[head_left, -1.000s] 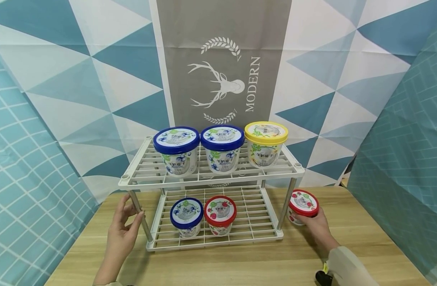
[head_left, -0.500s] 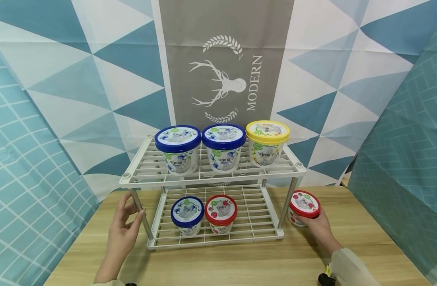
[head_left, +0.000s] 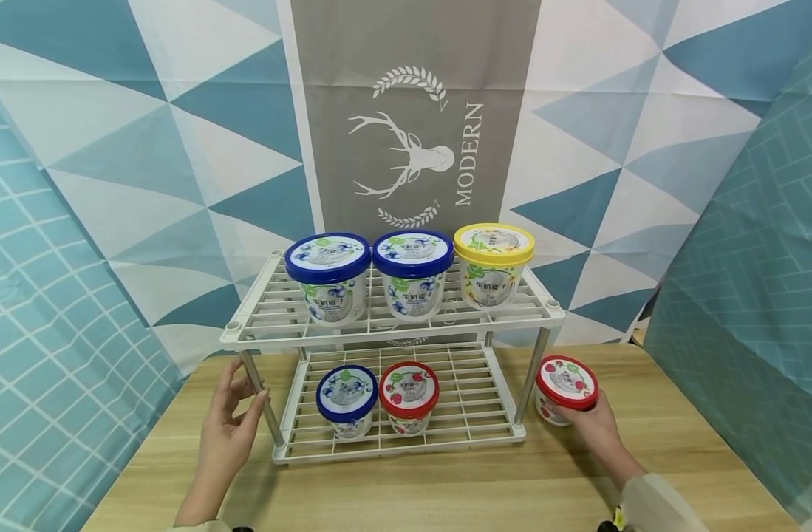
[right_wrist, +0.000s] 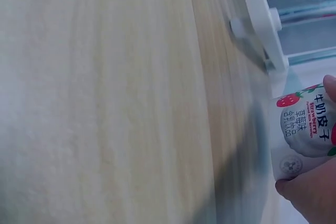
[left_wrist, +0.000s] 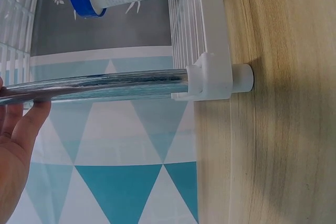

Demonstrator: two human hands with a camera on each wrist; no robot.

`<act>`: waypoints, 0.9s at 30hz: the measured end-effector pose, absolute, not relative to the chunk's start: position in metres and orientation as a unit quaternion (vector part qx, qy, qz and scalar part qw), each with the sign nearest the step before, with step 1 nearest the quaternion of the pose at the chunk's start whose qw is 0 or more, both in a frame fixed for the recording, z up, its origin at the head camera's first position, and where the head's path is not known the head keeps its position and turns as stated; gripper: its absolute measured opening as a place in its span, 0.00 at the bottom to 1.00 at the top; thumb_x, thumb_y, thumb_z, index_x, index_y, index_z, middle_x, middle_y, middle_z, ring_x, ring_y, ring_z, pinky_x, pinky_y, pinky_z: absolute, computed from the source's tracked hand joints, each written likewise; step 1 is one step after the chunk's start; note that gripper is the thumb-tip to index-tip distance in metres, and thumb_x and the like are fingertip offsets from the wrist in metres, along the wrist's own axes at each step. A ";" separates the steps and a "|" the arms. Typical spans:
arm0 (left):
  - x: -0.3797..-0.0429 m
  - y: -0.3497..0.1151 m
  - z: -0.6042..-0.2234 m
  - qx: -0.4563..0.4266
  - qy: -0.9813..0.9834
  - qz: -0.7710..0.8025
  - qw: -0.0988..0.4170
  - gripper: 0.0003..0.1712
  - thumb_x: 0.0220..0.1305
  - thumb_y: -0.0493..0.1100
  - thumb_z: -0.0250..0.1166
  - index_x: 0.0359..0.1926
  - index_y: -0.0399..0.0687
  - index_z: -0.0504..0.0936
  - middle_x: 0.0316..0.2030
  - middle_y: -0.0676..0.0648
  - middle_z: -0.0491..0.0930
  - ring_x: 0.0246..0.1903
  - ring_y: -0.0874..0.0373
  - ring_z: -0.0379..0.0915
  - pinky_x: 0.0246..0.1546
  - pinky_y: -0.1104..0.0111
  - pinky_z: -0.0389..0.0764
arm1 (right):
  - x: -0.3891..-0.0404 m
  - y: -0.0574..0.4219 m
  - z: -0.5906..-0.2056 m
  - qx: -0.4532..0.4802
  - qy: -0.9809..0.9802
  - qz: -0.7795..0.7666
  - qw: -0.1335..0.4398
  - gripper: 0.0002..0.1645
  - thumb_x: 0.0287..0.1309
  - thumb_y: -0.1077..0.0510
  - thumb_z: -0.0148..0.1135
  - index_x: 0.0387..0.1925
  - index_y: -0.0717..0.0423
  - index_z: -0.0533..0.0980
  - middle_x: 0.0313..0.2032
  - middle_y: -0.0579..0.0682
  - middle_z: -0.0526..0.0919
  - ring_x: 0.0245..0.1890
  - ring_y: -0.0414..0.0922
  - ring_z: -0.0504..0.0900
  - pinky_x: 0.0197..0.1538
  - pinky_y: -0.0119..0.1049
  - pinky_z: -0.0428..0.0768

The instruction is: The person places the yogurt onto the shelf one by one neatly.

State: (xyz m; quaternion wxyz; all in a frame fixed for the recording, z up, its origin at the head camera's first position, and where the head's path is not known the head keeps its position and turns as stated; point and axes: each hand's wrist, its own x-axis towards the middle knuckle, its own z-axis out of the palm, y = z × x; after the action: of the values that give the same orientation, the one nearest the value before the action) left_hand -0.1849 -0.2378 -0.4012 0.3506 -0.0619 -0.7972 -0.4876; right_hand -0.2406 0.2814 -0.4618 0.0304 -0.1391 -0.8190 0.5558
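A white two-tier rack (head_left: pixel 392 336) with metal posts stands on the wooden table. My left hand (head_left: pixel 229 428) holds its front left post (left_wrist: pixel 115 85), thumb and fingers placed about the metal. To the right of the rack, my right hand (head_left: pixel 598 432) grips a red-lidded strawberry tub (head_left: pixel 567 384) upright by its side. The right wrist view shows fingers at both sides of the tub's printed wall (right_wrist: pixel 302 129). On the lower shelf are a blue-lidded tub (head_left: pixel 347 399) and another red-lidded tub (head_left: pixel 409 395), side by side.
Up on the top shelf, two blue-lidded tubs (head_left: pixel 329 281) and a yellow-lidded tub (head_left: pixel 493 266) stand in a row. A patterned cloth (head_left: pixel 412 74) hangs behind the rack. The wooden table (head_left: pixel 379 495) extends in front and to both sides.
The red-lidded tub in my right hand has shifted slightly right, away from the rack, and its lid print has turned a little. My left hand stays at the post.
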 end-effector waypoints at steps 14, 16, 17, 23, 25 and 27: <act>-0.185 -0.238 -0.401 -0.067 -0.790 -0.495 0.356 0.41 0.55 0.21 0.59 0.69 0.44 0.59 0.40 0.69 0.72 0.39 0.81 0.71 0.33 0.89 0.74 | -0.221 0.274 -0.450 -0.163 -0.805 0.571 0.018 0.64 0.48 0.53 0.71 0.71 0.64 0.37 0.68 0.68 0.50 0.68 0.63 0.52 0.67 0.60 0.56; -0.185 -0.238 -0.401 -0.069 -0.790 -0.493 0.358 0.41 0.55 0.21 0.60 0.68 0.44 0.59 0.40 0.69 0.72 0.39 0.81 0.71 0.33 0.89 0.74 | -0.218 0.274 -0.449 -0.158 -0.804 0.574 0.019 0.63 0.48 0.55 0.71 0.71 0.64 0.38 0.68 0.68 0.50 0.68 0.63 0.52 0.67 0.60 0.56; -0.185 -0.238 -0.401 -0.068 -0.790 -0.493 0.358 0.41 0.55 0.21 0.60 0.68 0.44 0.59 0.39 0.69 0.72 0.39 0.81 0.72 0.34 0.89 0.74 | -0.217 0.274 -0.449 -0.157 -0.803 0.574 0.018 0.63 0.48 0.55 0.70 0.71 0.64 0.37 0.68 0.68 0.50 0.68 0.63 0.51 0.68 0.60 0.56; -0.185 -0.237 -0.401 -0.062 -0.791 -0.495 0.355 0.41 0.55 0.21 0.60 0.68 0.45 0.59 0.39 0.69 0.72 0.39 0.82 0.71 0.33 0.89 0.74 | -0.210 0.273 -0.446 -0.165 -0.803 0.573 -0.001 0.68 0.46 0.50 0.72 0.71 0.65 0.33 0.69 0.69 0.46 0.69 0.65 0.48 0.68 0.60 0.55; -0.185 -0.237 -0.401 -0.060 -0.791 -0.495 0.354 0.41 0.55 0.21 0.60 0.69 0.45 0.59 0.39 0.69 0.72 0.38 0.82 0.71 0.33 0.89 0.73 | -0.208 0.272 -0.445 -0.163 -0.802 0.574 -0.001 0.68 0.46 0.50 0.72 0.71 0.65 0.34 0.69 0.69 0.47 0.69 0.65 0.49 0.68 0.60 0.55; -0.185 -0.238 -0.401 -0.060 -0.791 -0.496 0.353 0.41 0.55 0.21 0.60 0.69 0.45 0.59 0.39 0.69 0.71 0.39 0.82 0.71 0.33 0.89 0.73 | -0.206 0.271 -0.444 -0.159 -0.801 0.577 0.003 0.66 0.47 0.52 0.72 0.71 0.64 0.35 0.69 0.68 0.48 0.68 0.64 0.50 0.67 0.60 0.57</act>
State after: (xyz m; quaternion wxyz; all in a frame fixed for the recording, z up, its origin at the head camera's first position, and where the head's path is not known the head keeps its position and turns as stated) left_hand -0.1850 -0.2376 -0.4014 0.3531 -0.0596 -0.7913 -0.4956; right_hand -0.2057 0.2712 -0.4442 0.0030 -0.1590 -0.8014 0.5766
